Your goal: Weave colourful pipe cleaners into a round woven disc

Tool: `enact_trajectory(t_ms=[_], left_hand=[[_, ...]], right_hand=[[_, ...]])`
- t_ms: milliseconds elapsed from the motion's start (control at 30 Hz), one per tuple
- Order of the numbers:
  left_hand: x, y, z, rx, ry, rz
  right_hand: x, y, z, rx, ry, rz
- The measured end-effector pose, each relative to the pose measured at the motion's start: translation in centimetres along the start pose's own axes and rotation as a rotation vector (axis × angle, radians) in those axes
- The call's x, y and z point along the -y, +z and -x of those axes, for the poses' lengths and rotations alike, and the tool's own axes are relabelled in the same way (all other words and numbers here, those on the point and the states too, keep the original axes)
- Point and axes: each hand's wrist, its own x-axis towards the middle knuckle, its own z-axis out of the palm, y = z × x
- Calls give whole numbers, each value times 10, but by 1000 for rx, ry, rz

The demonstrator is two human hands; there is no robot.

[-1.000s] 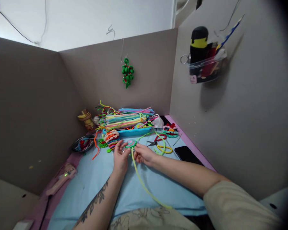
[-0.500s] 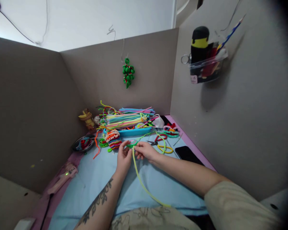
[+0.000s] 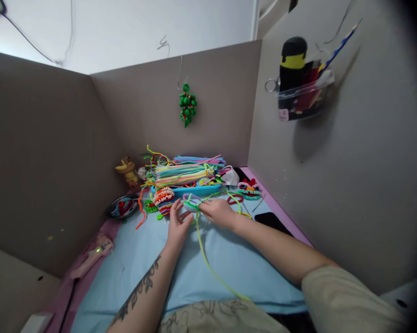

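My right hand (image 3: 218, 213) pinches the edge of a small green, pink and pale pipe-cleaner piece (image 3: 191, 203) held over the blue cloth. From it a long yellow-green pipe cleaner (image 3: 204, 254) curves down toward my lap. Just left of the piece is my left hand (image 3: 178, 226), its thumb and fingers spread with nothing gripped between them. A striped pipe-cleaner figure (image 3: 163, 199) with an orange and cream top lies behind my left fingers. Beyond my right hand lie red-handled scissors (image 3: 235, 199), partly hidden by that hand.
Bundled pipe cleaners (image 3: 184, 172) fill a blue tray (image 3: 198, 190) at the back. A metal bowl (image 3: 122, 206) and pink glue gun (image 3: 93, 257) are left; a phone (image 3: 272, 224) is right. Grey panels (image 3: 211, 101) enclose the table, with a hanging bin (image 3: 300, 99) at right.
My left hand has let go of the piece and its fingers have spread. My right hand has turned the piece up, so its pink and pale loops show. The view shifted slightly.
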Motion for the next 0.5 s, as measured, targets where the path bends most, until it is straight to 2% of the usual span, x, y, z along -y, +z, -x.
enact_trajectory(t_ms=[100,267,400,500], left_hand=[[-2,2,0,28,18,61],[-4,7,4,-64,157,-3],[0,6,4,-14,94,-62],[3,4,1,-13,27,-14]], right_hand=[[2,-2,0,-6,-55,7],[3,-2,1,-25,-9,-84],[3,0,2,-22,2,-163],[6,-1,2,-17,19,-236]])
